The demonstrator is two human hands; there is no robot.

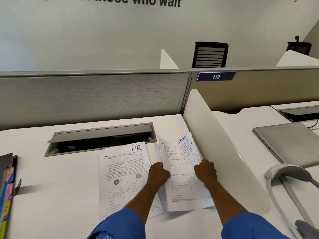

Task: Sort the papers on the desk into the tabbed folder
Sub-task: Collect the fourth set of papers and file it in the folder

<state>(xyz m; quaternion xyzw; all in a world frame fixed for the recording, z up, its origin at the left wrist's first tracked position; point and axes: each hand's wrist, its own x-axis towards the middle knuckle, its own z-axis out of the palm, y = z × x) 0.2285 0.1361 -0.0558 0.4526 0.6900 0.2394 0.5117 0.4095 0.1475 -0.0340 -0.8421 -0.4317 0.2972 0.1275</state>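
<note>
White bench, grey partition behind: left grip (158, 172) and right grip (205, 171) curl round opposite edges of the SPORTS sheet (180, 192), beside the HR sheet (119, 169). Flimsy, light; best held by both edges.

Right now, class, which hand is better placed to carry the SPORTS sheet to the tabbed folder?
Probably left: both grip the SPORTS sheet, but the left hand is nearer the tabbed folder.

Closed silver laptop (291, 144) right of the white divider (222, 152) — blue plate (215, 76) reads 112; black chair (209, 55) behind.
</note>
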